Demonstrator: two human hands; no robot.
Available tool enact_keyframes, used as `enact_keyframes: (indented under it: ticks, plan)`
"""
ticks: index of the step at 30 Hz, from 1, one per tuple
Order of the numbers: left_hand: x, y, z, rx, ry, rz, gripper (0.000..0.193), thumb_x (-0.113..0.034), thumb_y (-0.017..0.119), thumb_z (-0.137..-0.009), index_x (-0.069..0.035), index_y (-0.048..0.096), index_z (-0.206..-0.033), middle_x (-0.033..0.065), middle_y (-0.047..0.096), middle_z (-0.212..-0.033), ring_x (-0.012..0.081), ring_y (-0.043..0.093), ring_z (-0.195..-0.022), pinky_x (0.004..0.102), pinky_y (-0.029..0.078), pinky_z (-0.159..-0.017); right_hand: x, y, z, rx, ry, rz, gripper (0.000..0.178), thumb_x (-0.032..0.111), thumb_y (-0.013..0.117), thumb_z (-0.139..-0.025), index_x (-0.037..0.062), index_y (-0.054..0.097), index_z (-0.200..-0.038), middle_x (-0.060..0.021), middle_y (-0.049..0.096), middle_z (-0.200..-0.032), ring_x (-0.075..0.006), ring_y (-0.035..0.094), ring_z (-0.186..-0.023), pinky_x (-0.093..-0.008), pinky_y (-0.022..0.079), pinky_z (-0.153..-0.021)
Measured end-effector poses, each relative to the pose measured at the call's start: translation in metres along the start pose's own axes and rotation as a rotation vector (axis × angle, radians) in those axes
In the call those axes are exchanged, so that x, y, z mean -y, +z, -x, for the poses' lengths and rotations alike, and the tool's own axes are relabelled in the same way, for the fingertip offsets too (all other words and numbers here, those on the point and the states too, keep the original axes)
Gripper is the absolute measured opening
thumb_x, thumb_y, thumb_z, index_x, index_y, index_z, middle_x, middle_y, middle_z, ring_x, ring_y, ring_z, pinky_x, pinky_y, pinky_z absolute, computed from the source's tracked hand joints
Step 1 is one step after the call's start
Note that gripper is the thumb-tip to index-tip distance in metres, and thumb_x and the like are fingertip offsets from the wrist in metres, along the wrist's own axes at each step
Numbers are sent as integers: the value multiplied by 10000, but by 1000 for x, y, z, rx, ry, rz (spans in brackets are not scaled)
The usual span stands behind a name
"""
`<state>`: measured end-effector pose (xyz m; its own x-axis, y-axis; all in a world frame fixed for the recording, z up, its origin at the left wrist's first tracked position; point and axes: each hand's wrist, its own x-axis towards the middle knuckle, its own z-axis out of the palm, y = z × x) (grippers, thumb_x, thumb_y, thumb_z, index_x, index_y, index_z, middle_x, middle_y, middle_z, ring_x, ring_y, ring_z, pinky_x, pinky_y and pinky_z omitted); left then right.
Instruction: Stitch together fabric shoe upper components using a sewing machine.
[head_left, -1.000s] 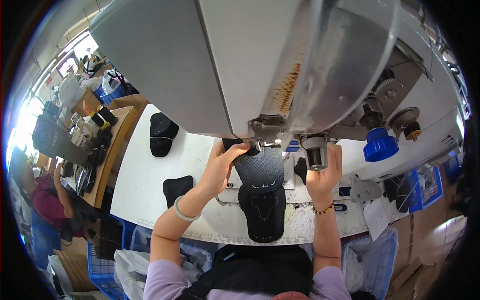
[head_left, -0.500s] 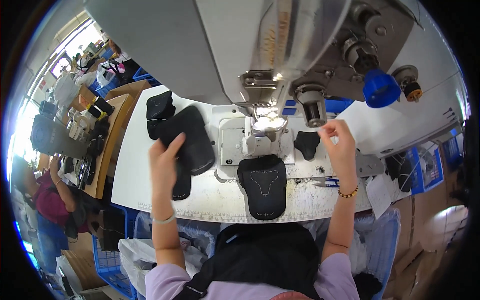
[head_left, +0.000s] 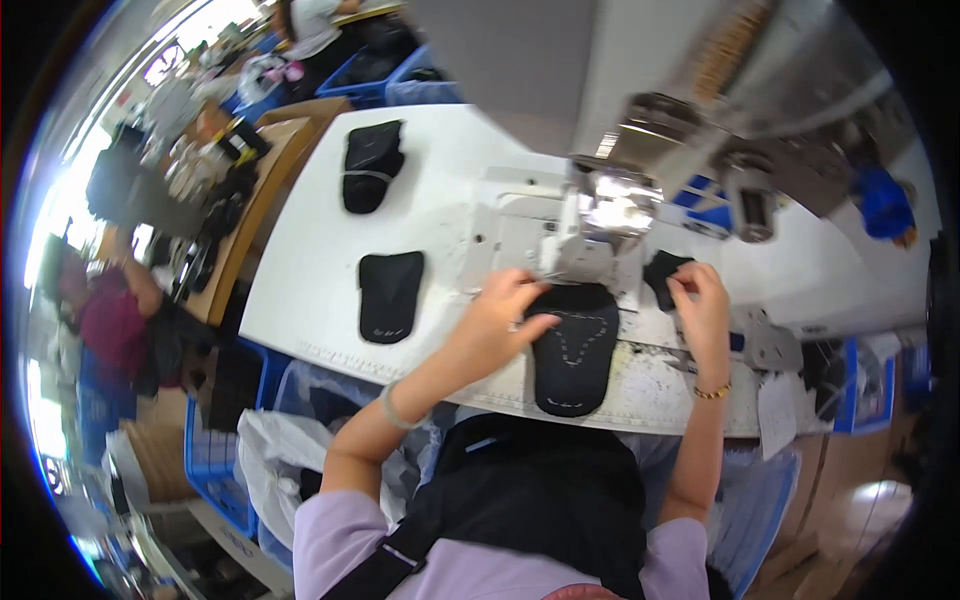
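A black padded panel [head_left: 572, 372] with a white dashed outline lies in front of the sewing machine's presser foot area [head_left: 580, 245]. My left hand [head_left: 497, 322] reaches over its upper left edge, thumb and fingers spread, the fingertips touching or just above it. To the right, my right hand [head_left: 704, 305] pinches the edge of a small black fabric piece [head_left: 662, 278] beside the machine bed. Another black panel [head_left: 390, 297], with pale marks near its lower end, rests farther left. Behind it sits a bundle of black pieces [head_left: 372, 165] with a light band around it.
Thread snips [head_left: 682, 362] lie near my right forearm, among dark lint. A paper slip [head_left: 777, 415] hangs at the table's front right. Blue crates [head_left: 215, 480] stand below and around. A wooden bench [head_left: 255, 200] and a co-worker in a maroon top [head_left: 112, 330] are left.
My left hand has let go of a black panel at the left and moved right to the outlined panel. My right hand has come onto the small black piece. The view has shifted.
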<state>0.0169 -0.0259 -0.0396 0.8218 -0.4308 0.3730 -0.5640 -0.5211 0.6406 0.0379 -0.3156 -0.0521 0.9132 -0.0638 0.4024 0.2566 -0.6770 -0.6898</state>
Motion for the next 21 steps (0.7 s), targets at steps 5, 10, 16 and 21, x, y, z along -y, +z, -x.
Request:
enact_keyframes:
  ticks: [5,10,16,21]
  plan:
    - [13,32,-7,86,35,-164,468,-268,643,-817,39,536,-1154,169,517,-1109,314,490,-1031,364,420,-907,26,9,16,-213,-95,260,77,-14,581,-779,-16,506,-794,-157,562,-927,-315,563,-856,-374,453,-767]
    - [6,45,3,-38,31,-320,433,-255,640,-812,19,547,-1133,129,531,-1037,267,538,-947,337,473,-802,84,44,66,-60,-203,183,135,-38,609,-722,-22,483,-767,-166,551,-940,-329,547,-892,-392,450,-785]
    - [6,43,-1,-145,144,-448,242,-86,627,-670,16,547,-874,128,506,-917,261,495,-876,326,444,-754,88,69,83,5,-214,166,159,-50,633,-695,-17,494,-765,-150,564,-948,-313,551,-879,-387,455,-774]
    - [16,33,-12,32,7,-177,257,-135,718,-698,-23,569,-874,146,489,-1024,315,457,-1018,381,407,-857,84,69,84,-57,-281,132,171,-47,645,-670,-8,504,-759,-144,571,-919,-309,555,-823,-380,469,-713]
